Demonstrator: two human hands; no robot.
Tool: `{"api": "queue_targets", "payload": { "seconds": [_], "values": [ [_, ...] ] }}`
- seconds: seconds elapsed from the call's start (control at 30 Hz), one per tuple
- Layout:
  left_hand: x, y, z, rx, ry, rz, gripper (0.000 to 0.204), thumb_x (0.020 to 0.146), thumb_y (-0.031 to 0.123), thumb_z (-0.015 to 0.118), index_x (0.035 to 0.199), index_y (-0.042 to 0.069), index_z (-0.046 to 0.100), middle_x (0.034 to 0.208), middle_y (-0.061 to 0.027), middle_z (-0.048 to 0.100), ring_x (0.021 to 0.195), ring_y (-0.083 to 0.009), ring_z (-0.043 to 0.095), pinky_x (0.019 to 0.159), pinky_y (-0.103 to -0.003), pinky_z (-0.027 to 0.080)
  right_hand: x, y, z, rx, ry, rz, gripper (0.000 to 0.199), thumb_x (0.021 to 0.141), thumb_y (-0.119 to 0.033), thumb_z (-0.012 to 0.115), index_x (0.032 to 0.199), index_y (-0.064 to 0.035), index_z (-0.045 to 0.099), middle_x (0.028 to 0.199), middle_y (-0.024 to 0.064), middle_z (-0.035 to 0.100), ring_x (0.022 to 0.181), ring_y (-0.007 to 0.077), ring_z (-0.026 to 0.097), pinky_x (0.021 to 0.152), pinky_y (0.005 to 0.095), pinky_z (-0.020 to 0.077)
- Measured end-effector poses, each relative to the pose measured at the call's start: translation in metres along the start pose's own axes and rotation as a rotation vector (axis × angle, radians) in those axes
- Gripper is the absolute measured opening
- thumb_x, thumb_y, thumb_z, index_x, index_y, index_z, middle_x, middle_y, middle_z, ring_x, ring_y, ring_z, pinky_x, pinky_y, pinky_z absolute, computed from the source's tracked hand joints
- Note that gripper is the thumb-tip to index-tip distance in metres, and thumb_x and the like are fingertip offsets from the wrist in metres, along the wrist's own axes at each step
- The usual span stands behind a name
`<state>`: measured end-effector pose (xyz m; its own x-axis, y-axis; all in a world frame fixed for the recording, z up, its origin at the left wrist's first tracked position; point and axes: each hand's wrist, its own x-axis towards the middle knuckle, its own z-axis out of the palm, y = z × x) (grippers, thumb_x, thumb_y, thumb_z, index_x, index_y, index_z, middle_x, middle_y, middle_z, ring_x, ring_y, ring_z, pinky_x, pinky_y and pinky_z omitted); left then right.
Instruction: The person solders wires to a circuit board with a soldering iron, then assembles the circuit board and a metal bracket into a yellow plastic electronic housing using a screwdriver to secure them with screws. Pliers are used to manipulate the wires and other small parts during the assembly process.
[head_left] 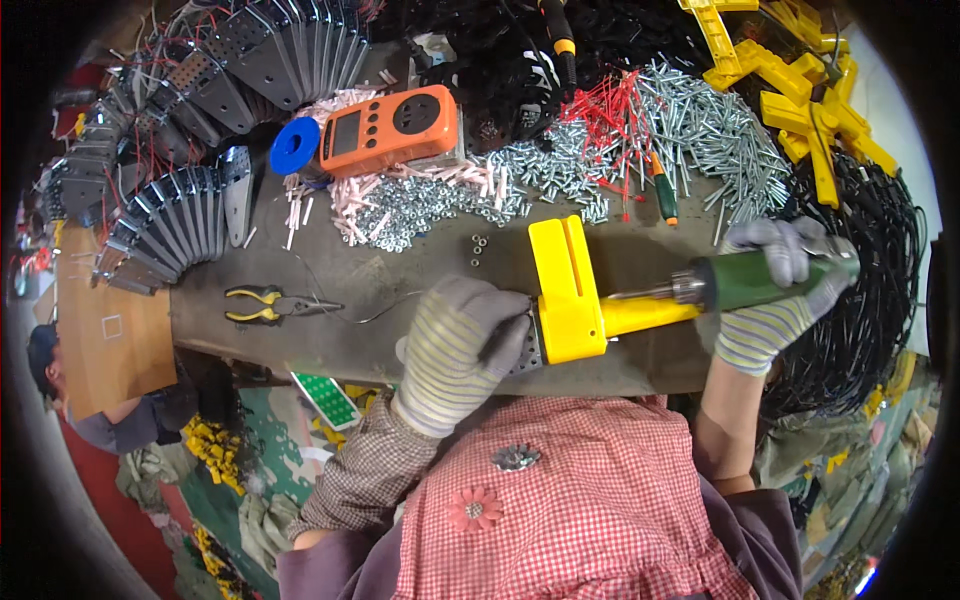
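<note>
My left hand (455, 350), in a striped work glove, is closed at the near edge of the bench. Its fingers pinch a perforated metal plate (528, 352) that adjoins a bright yellow plastic housing (572, 330) with a long slot and an arm reaching right. In my right hand (765, 330), also gloved, is a green power screwdriver (738, 282), lying nearly level. The driver's bit points left and reaches the housing's right side; whether it sits on a screw I cannot make out. Part of the metal plate is hidden under my left fingers.
Yellow-handled pliers (255, 304) lie at left. Nuts (390, 215), screws (710, 130) and an orange meter (390, 130) stand behind the work. Grey metal brackets (180, 225) are stacked left; yellow parts (800, 110) and black cables (870, 290) pile up right. Another person (110, 415) sits at far left.
</note>
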<state>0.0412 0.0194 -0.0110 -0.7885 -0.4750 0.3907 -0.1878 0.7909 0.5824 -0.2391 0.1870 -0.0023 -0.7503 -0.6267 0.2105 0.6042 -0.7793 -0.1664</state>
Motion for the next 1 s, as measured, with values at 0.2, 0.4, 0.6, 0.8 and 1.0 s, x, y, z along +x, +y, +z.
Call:
{"api": "queue_targets", "payload": {
  "seconds": [0.2,0.4,0.6,0.8,1.0],
  "values": [
    [0.028,-0.033,-0.039,0.287,-0.13,-0.046,0.016,0.086,0.006,0.079,0.1,0.006,0.072,0.09,-0.0109,0.072,0.081,-0.0262,0.07,0.073,-0.04,0.057,-0.024,-0.037,0.001,-0.105,0.0,-0.042,0.04,0.097,-0.042,0.076,0.114,-0.0066,0.069,0.07,-0.0082,0.039,0.066,0.0079,0.044,0.105,0.0366,0.0458],
    [0.052,-0.032,-0.032,0.801,-0.461,0.305,0.013,0.089,0.02,0.072,0.095,0.009,0.072,0.087,-0.0109,0.07,0.085,-0.0297,0.071,0.073,-0.045,0.056,-0.044,-0.018,0.001,-0.074,0.074,-0.012,0.04,0.101,-0.046,0.07,0.114,-0.008,0.067,0.07,-0.0073,0.038,0.064,0.009,0.041,0.101,0.0372,0.0458],
    [0.064,-0.031,-0.025,0.814,-0.485,0.333,0.014,0.082,0.018,0.074,0.092,0.01,0.069,0.088,-0.0088,0.068,0.091,-0.0296,0.069,0.078,-0.044,0.055,-0.05,-0.018,-0.005,-0.063,0.061,0.0,0.043,0.102,-0.049,0.067,0.115,-0.0088,0.068,0.07,-0.0059,0.04,0.064,0.0106,0.043,0.101,0.0382,0.0468],
    [0.001,-0.002,-0.022,0.065,-0.068,0.011,0.02,0.072,0.004,0.077,0.086,0.009,0.063,0.078,-0.0093,0.06,0.073,-0.0309,0.062,0.069,-0.042,0.051,-0.047,-0.014,-0.004,-0.058,0.03,0.044,0.043,0.102,-0.05,0.068,0.116,-0.0086,0.068,0.07,-0.0062,0.04,0.065,0.0107,0.044,0.1,0.038,0.047],
    [-0.027,0.018,0.009,0.05,0.08,0.011,0.022,0.067,0.007,0.076,0.084,0.012,0.063,0.081,-0.0077,0.059,0.078,-0.0303,0.061,0.079,-0.045,0.052,-0.045,-0.009,-0.001,-0.07,0.069,0.02,0.041,0.101,-0.048,0.07,0.112,-0.0084,0.068,0.071,-0.0066,0.041,0.066,0.01,0.044,0.1,0.0373,0.0479]
  ]
}}
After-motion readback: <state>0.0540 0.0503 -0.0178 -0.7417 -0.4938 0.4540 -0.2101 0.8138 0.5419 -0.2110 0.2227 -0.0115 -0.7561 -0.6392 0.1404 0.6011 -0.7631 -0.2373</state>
